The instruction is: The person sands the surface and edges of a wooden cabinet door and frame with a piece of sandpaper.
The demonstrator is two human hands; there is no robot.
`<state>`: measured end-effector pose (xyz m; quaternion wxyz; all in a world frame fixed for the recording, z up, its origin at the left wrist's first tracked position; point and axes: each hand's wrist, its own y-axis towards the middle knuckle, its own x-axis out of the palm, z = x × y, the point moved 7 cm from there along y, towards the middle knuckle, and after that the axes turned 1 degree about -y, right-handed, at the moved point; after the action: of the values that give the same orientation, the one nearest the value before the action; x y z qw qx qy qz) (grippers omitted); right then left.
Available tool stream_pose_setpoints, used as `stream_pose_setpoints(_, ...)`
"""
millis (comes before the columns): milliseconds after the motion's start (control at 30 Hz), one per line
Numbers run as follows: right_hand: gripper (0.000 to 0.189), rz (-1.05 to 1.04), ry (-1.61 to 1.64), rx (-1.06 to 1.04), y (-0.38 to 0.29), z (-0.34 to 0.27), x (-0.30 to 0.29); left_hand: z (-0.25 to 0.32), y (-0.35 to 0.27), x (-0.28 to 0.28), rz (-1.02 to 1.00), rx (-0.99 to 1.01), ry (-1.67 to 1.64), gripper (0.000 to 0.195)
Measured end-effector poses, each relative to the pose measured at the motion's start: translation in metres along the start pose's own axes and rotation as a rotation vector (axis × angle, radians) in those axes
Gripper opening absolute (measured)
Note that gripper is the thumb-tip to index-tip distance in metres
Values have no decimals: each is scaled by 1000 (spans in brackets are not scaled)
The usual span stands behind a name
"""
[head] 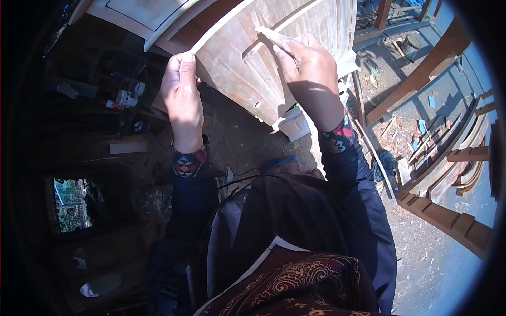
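Note:
An unpainted wooden cabinet door (229, 63) with a recessed panel and a raised moulding stands before me, partly in sunlight. My left hand (183, 87) grips its left edge, thumb uppermost on the corner and fingers curled behind it. In my right hand (310, 67) is a small pale folded piece (269, 34), possibly sandpaper, pinched between thumb and fingers. Its tip lies at the door's face near the end of the moulding. The right hand's own shadow falls on the wood and hides part of the panel. Dust whitens my right fingertips.
More pale cabinet woodwork (134, 15) stands behind the door at upper left. A white tub (127, 98) sits in the dark area at left. To the right are a brown wooden post (419, 71), stacked curved boards (450, 173), a black plastic bag (384, 164) and scattered offcuts.

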<state>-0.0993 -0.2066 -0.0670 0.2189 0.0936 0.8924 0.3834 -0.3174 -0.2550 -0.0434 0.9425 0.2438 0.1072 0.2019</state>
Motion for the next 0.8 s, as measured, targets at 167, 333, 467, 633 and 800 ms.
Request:
stream_pose_setpoints(167,17,62,-28,-59,9,-2,5,-1,1,3,-7,-29,-1,24)
stream_pose_setpoints(333,20,-142,-2,93,-17,20,14,-7,4,-3,6,-18,3,22)
stream_pose_setpoints(467,26,-105,231,211,-16,44,-5,7,11,-8,95,137,279,21)
stream_pose_setpoints(633,27,-31,440,364,-37,84,-8,66,15,69,-15,777,950,34)
stream_pose_setpoints(800,27,-55,384,344,-46,82,-17,59,48,140,-112,812,1365,53)
